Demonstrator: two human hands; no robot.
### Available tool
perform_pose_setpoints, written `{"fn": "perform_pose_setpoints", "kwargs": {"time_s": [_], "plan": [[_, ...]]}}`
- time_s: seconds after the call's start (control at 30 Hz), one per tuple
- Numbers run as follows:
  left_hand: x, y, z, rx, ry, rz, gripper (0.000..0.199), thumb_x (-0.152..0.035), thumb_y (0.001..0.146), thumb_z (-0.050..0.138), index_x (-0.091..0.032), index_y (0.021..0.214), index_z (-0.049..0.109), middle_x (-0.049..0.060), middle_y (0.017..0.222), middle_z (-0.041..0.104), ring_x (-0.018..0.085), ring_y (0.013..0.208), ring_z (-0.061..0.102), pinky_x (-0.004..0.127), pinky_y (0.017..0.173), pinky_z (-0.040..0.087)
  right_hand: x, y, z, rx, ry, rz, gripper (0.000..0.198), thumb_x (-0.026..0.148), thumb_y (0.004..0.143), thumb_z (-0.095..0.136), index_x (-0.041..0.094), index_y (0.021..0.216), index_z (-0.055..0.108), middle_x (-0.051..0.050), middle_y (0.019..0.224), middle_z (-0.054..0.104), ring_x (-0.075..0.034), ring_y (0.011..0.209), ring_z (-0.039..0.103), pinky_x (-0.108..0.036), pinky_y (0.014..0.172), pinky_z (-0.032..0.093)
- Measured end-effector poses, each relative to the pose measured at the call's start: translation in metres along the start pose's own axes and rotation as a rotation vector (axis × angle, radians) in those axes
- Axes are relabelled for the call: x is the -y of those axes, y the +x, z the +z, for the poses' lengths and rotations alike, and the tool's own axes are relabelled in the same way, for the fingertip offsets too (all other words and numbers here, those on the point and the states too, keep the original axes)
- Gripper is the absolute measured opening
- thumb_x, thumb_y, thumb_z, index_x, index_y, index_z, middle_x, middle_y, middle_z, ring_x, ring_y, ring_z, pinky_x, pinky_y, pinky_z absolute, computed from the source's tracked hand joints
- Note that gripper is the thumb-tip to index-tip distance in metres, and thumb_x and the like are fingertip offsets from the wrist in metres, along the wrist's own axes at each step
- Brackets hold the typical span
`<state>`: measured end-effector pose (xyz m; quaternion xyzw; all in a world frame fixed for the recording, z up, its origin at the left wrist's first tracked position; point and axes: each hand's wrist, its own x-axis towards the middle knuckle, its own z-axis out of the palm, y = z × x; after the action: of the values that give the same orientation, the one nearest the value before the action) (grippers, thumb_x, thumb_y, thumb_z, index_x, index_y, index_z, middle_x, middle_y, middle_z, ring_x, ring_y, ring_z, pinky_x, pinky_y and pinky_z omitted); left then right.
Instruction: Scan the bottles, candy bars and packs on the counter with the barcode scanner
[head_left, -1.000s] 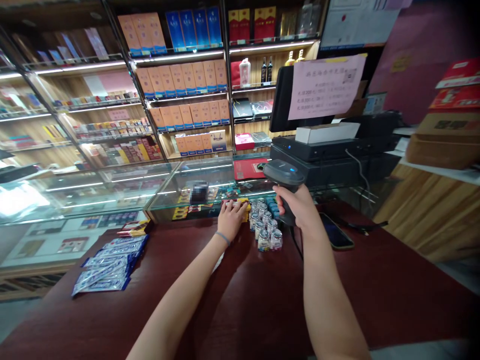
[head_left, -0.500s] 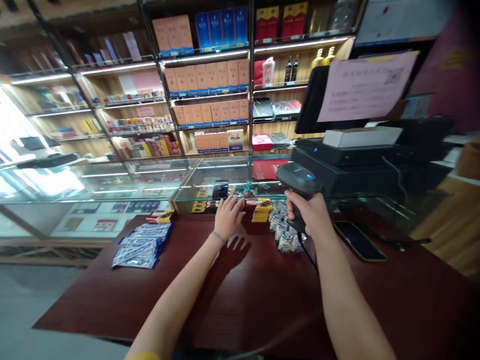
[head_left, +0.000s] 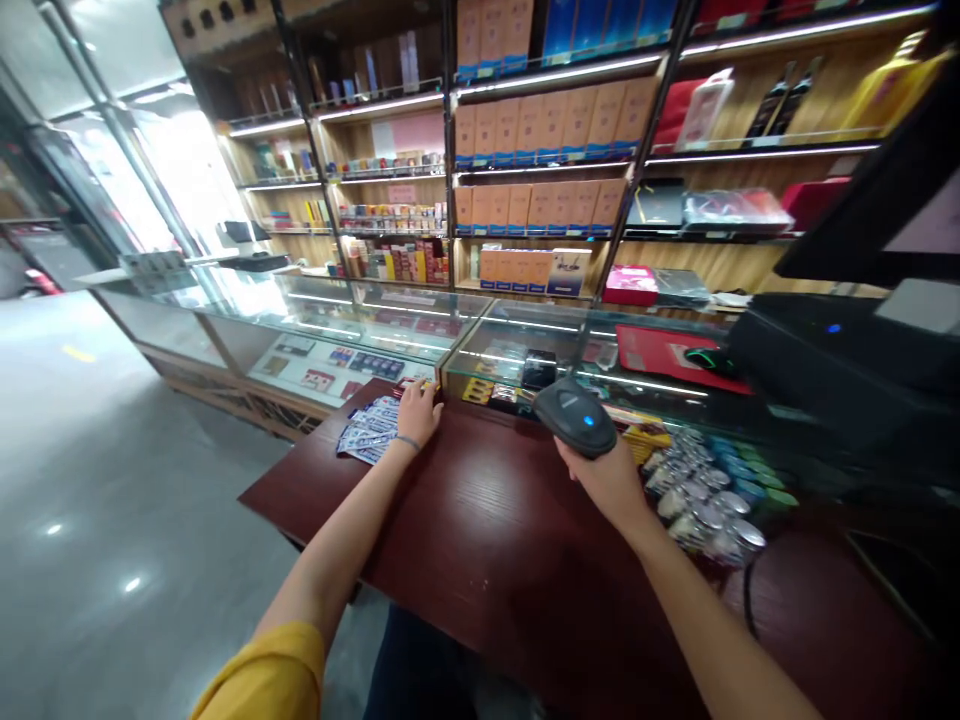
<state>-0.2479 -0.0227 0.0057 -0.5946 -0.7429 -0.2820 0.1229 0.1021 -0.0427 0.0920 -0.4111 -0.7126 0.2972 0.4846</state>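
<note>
Gripping a black scanner (head_left: 576,416), the right hand (head_left: 609,482) has its fingers wrapped around the handle above the dark red table (head_left: 480,510). The left hand (head_left: 418,412) is at some small red packs (head_left: 405,383), fingers slightly spread; whether it grasps one, I cannot tell. Blue-and-white packets (head_left: 369,430) lie just left of that hand. Beyond the right hand sit yellow packs (head_left: 645,440), and to its right stand silver-lidded jars (head_left: 703,515).

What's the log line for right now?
left hand: at red-yellow packs | right hand: gripping barcode scanner | blue-white packets: near left hand
</note>
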Motion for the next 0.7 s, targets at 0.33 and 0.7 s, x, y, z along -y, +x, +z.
{"fn": "perform_pose_setpoints", "kwargs": {"time_s": [0.33, 0.7], "plan": [[0.044, 0.009, 0.019, 0.288, 0.120, -0.120, 0.072, -0.051, 0.095, 0.060, -0.023, 0.159, 0.040, 0.019, 0.168, 0.028, 0.041, 0.156, 0.022, 0.060, 0.124, 0.021, -0.029, -0.016, 0.039, 0.213, -0.051, 0.027, 0.047, 0.040, 0.077, 0.071, 0.018, 0.118, 0.065, -0.010, 0.091, 0.079, -0.029, 0.085, 0.076, -0.038, 0.077, 0.058], [0.030, 0.001, 0.013, 0.219, 0.199, -0.017, 0.042, -0.033, 0.096, 0.060, -0.021, 0.135, 0.062, 0.018, 0.135, 0.059, 0.033, 0.129, 0.049, 0.046, 0.111, 0.040, -0.036, -0.016, 0.041, 0.231, -0.079, 0.039, 0.049, 0.039, 0.077, 0.070, 0.016, 0.120, 0.067, -0.010, 0.087, 0.079, -0.029, 0.079, 0.076, -0.035, 0.069, 0.057]]}}
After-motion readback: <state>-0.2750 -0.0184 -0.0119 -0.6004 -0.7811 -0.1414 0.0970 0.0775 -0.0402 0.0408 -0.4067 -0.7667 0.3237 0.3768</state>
